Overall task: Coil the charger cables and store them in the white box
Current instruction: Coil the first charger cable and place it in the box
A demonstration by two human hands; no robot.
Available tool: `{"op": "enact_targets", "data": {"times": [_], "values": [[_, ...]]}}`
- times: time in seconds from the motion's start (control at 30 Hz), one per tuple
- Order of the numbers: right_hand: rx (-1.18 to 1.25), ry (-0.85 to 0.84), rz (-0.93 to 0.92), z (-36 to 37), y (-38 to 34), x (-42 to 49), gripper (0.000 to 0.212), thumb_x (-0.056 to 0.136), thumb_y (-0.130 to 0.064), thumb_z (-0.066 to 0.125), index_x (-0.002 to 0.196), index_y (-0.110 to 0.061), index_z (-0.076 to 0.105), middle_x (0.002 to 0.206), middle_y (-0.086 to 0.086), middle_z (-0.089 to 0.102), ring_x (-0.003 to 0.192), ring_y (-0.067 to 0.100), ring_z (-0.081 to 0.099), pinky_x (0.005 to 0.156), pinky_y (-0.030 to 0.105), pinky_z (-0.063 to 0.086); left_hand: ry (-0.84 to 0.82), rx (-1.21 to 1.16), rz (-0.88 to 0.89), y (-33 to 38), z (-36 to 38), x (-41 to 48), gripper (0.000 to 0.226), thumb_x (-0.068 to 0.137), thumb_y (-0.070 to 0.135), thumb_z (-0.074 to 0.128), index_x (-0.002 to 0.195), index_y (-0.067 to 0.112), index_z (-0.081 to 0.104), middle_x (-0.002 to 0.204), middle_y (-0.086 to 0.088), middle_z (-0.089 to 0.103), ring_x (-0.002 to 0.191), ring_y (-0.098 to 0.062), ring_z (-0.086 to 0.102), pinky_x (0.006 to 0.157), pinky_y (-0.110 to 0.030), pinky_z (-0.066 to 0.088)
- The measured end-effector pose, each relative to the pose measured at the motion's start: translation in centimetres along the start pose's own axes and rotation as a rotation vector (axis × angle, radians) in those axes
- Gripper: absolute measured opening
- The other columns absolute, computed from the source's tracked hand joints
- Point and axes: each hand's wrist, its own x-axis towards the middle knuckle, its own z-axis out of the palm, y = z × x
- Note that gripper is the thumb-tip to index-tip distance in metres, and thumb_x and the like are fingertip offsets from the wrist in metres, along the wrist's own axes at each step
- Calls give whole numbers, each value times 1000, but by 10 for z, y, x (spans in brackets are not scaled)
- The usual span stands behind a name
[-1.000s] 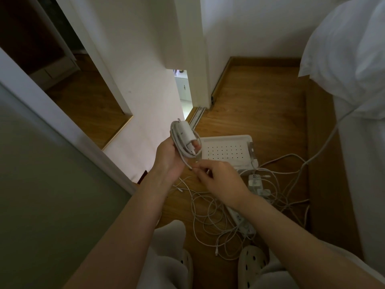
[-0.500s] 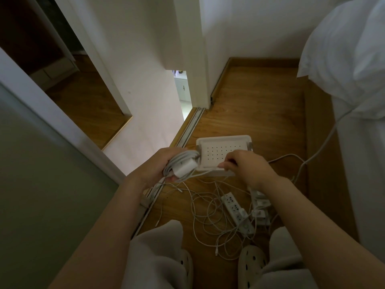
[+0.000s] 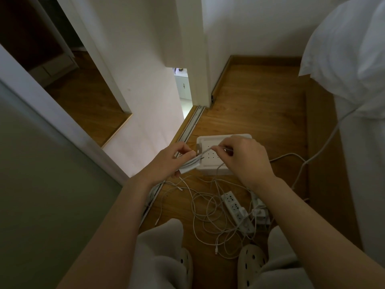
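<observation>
Left hand (image 3: 166, 161) gripped the wound charger (image 3: 188, 167) over the left edge of the white box (image 3: 210, 138); right hand (image 3: 245, 161) pinched its cable tail (image 3: 208, 150) above the box. Likely risk: tail slipping, coil springing apart.

A: White box (image 3: 208, 166)?
B: Mid-frame, flat on floor, shallow, face dotted with holes.
A: Cables?
B: Coiled charger (image 3: 188, 165) at box's left edge, its free end (image 3: 206, 151) stretched taut above the box. Loose cables (image 3: 208, 207) tangled below.
</observation>
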Motion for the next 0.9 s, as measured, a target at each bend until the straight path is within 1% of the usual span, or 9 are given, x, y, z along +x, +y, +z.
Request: {"op": "enact_targets", "data": {"times": [0.1, 0.27, 0.4, 0.5, 0.57, 0.63, 0.7, 0.8, 0.9], "values": [[62, -19, 5, 3, -7, -6, 27, 95, -35, 49, 94, -19, 70, 77, -6, 62, 68, 10, 57, 53, 13, 36, 43, 97, 9, -2, 8, 3, 12, 98, 35, 41, 106, 26, 43, 105, 8, 48, 88, -5, 54, 65, -15, 48], [149, -129, -4, 16, -19, -14, 27, 99, -28, 42, 102, -19, 67, 82, -4, 65, 70, 7, 57, 60, 16, 42, 241, 207, -48, -12, 13, 10, 23, 100, 35, 34, 117, 19, 38, 116, 1, 37, 88, -5, 47, 64, -11, 42], [191, -199, -61, 25, -30, -20, 27, 100, -24, 38, 100, -15, 63, 82, -3, 60, 69, 9, 53, 58, 14, 36, 378, 106, -96, -10, 18, 15, 27, 100, 33, 33, 120, 15, 37, 117, 0, 33, 90, -8, 47, 66, -13, 44], [245, -269, -55, 28, -39, -23, 27, 101, -23, 34, 109, -15, 59, 94, 2, 63, 75, 13, 57, 65, 20, 44, 387, -131, -157, -3, 20, 19, 18, 100, 37, 31, 112, 23, 32, 122, -6, 40, 90, -12, 55, 66, -18, 50], [251, -315, -65, 31, -41, -23, 26, 102, -19, 34, 117, -14, 55, 105, 4, 64, 82, 16, 60, 69, 23, 47, 390, -278, -235, 7, 22, 19, 18, 101, 41, 27, 110, 25, 29, 109, -3, 48, 80, -7, 57, 57, -14, 47], [231, -338, -93, 36, -40, -22, 25, 100, -11, 38, 120, -13, 53, 110, 6, 63, 87, 18, 61, 70, 23, 44, 414, -514, -302, 16, 26, 19, 23, 101, 41, 27, 112, 21, 31, 90, -2, 55, 71, -9, 59, 58, -21, 51], [227, -354, -103, 39, -37, -23, 21, 99, -8, 39, 114, -12, 53, 97, 6, 62, 78, 16, 55, 68, 24, 37, 375, -877, -350, 25, 29, 18, 31, 101, 40, 31, 114, 13, 40, 87, -9, 57, 69, -16, 59, 58, -30, 54], [247, -401, -103, 41, -32, -21, 20, 100, -13, 39, 103, -12, 58, 84, 1, 57, 71, 13, 51, 66, 22, 35, 229, -1368, -317, 31, 26, 15, 31, 100, 32, 37, 100, 6, 55, 83, -14, 57, 69, -20, 57, 56, -28, 56], [207, -477, -103, 43, -20, -16, 24, 100, -19, 38, 91, -14, 60, 79, 0, 58, 71, 16, 56, 65, 29, 42, 140, -1448, -180, 30, 21, 16, 25, 85, 19, 47, 90, 5, 67, 92, -17, 57, 74, -23, 52, 53, -25, 55]]}}
